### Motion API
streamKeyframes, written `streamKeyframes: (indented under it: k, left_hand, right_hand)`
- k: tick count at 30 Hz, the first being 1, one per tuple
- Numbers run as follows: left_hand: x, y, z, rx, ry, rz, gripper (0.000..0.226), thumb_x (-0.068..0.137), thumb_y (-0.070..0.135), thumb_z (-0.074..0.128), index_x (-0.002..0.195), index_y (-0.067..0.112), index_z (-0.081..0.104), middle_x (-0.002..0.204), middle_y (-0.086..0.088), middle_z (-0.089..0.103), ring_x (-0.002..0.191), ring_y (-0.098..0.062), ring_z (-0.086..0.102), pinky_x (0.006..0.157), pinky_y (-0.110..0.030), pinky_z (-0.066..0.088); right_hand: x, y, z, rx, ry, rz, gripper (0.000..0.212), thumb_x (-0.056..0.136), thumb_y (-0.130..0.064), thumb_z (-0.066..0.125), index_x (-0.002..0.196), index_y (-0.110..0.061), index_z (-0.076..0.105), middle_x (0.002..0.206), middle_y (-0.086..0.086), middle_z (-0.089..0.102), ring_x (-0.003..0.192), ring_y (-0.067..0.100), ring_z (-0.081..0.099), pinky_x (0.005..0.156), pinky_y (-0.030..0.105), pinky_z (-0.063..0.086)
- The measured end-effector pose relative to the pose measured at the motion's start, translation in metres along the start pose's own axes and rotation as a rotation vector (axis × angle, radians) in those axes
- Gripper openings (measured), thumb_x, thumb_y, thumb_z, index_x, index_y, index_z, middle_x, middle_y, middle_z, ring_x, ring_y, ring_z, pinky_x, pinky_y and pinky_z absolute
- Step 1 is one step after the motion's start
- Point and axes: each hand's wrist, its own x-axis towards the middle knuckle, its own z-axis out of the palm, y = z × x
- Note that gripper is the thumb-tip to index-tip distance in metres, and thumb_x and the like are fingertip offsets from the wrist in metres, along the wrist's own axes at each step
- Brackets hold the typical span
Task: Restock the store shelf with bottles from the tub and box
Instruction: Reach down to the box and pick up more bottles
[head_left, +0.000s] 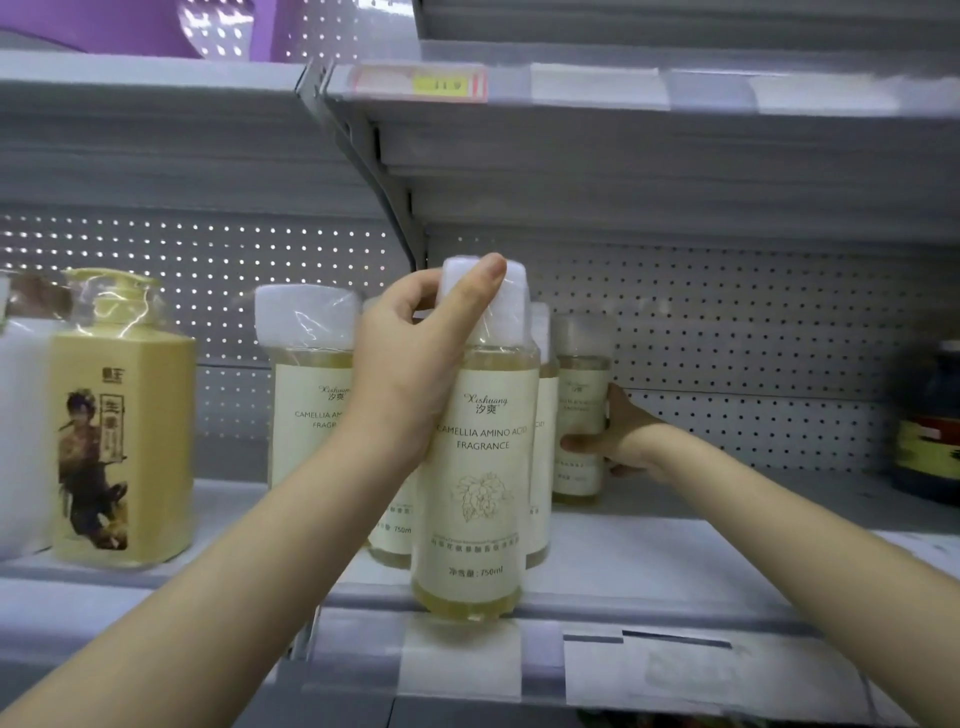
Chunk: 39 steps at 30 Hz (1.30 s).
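Note:
My left hand (410, 358) grips the neck and white cap of a clear bottle of pale yellow liquid with a cream label (480, 499), held upright at the shelf's front edge (675, 597). My right hand (618, 436) reaches deeper in and holds a matching bottle (579, 415) standing at the back, thumb across its label. Two more matching bottles stand behind and left of the held one, the clearest at left (306, 374). The tub and box are out of view.
A squat yellow bottle with a pictured label (122, 441) and a white bottle (21, 431) stand at the left. A dark jar (930, 426) sits at the far right. Another shelf with price tags (571, 88) hangs overhead; pegboard backs the shelf.

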Motion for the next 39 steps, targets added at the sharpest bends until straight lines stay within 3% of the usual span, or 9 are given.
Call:
streamKeyframes:
  k: [8, 13, 16, 22, 27, 30, 33, 36, 39]
  left_hand:
    - [0.001, -0.002, 0.000, -0.008, -0.015, 0.002, 0.039, 0.068, 0.058, 0.071, 0.078, 0.021, 0.069, 0.074, 0.001, 0.068, 0.069, -0.016, 0.064, 0.067, -0.037, 0.052]
    - [0.001, -0.002, 0.001, 0.010, -0.010, 0.004, 0.031, 0.073, 0.054, 0.070, 0.076, 0.022, 0.068, 0.068, 0.008, 0.066, 0.064, -0.011, 0.062, 0.061, -0.029, 0.049]
    - [0.001, -0.001, 0.002, 0.024, -0.002, 0.003, 0.036, 0.072, 0.056, 0.071, 0.079, 0.020, 0.070, 0.069, 0.006, 0.066, 0.065, -0.012, 0.062, 0.062, -0.031, 0.049]
    - [0.002, -0.002, 0.001, 0.036, -0.013, 0.007, 0.047, 0.069, 0.060, 0.069, 0.084, 0.016, 0.072, 0.076, -0.002, 0.065, 0.069, -0.018, 0.060, 0.068, -0.037, 0.050]
    - [0.003, -0.004, 0.000, 0.047, -0.030, 0.011, 0.038, 0.075, 0.056, 0.068, 0.085, 0.019, 0.072, 0.071, 0.005, 0.068, 0.065, -0.011, 0.063, 0.062, -0.030, 0.049]
    - [0.003, -0.004, 0.000, 0.033, -0.028, 0.007, 0.040, 0.074, 0.056, 0.069, 0.087, 0.018, 0.073, 0.072, 0.003, 0.070, 0.066, -0.012, 0.064, 0.063, -0.031, 0.050]
    - [0.001, -0.004, 0.001, 0.032, -0.028, 0.018, 0.039, 0.072, 0.057, 0.069, 0.083, 0.020, 0.073, 0.070, 0.003, 0.068, 0.065, -0.012, 0.063, 0.061, -0.030, 0.050]
    - [0.002, -0.004, 0.001, 0.045, -0.012, 0.024, 0.031, 0.075, 0.054, 0.067, 0.079, 0.023, 0.070, 0.068, 0.007, 0.067, 0.063, -0.009, 0.062, 0.060, -0.027, 0.048]
    - [0.001, -0.003, 0.001, 0.063, -0.010, 0.022, 0.038, 0.071, 0.060, 0.068, 0.079, 0.024, 0.070, 0.069, 0.010, 0.066, 0.066, -0.010, 0.061, 0.064, -0.030, 0.048]
  right_hand:
    - [0.046, 0.009, -0.002, -0.072, -0.086, -0.052, 0.069, 0.082, -0.020, 0.076, 0.137, -0.019, 0.035, 0.125, -0.006, 0.050, 0.121, 0.018, 0.051, 0.074, 0.023, 0.049]
    - [0.098, 0.034, 0.000, -0.161, -0.059, -0.047, 0.062, 0.068, -0.038, 0.083, 0.118, -0.020, 0.051, 0.110, 0.003, 0.066, 0.095, 0.022, 0.068, 0.069, 0.041, 0.062]
    - [0.099, 0.029, 0.001, -0.166, -0.059, -0.047, 0.060, 0.070, -0.034, 0.083, 0.119, -0.019, 0.051, 0.114, 0.004, 0.064, 0.102, 0.022, 0.065, 0.079, 0.042, 0.060]
    - [0.122, 0.041, -0.001, -0.182, -0.026, -0.025, 0.114, 0.063, -0.035, 0.084, 0.149, -0.013, 0.013, 0.138, 0.011, 0.048, 0.119, 0.028, 0.055, 0.095, 0.046, 0.053]
    - [0.098, 0.018, 0.003, -0.273, -0.015, -0.037, 0.114, 0.081, -0.021, 0.076, 0.150, -0.001, -0.012, 0.151, 0.017, 0.030, 0.134, 0.030, 0.040, 0.113, 0.045, 0.036]
    - [0.090, 0.014, 0.002, -0.327, -0.021, -0.036, 0.093, 0.086, -0.015, 0.070, 0.149, -0.001, 0.003, 0.150, 0.018, 0.029, 0.135, 0.031, 0.038, 0.116, 0.045, 0.030]
    - [0.088, 0.013, 0.003, -0.328, -0.032, -0.067, 0.092, 0.087, -0.019, 0.070, 0.149, -0.001, 0.004, 0.152, 0.020, 0.024, 0.134, 0.032, 0.038, 0.116, 0.045, 0.029]
    - [0.098, 0.016, -0.005, -0.296, -0.085, -0.007, 0.096, 0.073, -0.039, 0.080, 0.146, -0.006, 0.027, 0.144, 0.018, 0.043, 0.116, 0.024, 0.053, 0.102, 0.047, 0.047]
    - [0.081, 0.003, -0.008, -0.147, -0.162, 0.073, 0.051, 0.077, -0.038, 0.078, 0.118, -0.015, 0.058, 0.120, 0.009, 0.064, 0.105, 0.023, 0.063, 0.087, 0.043, 0.056]
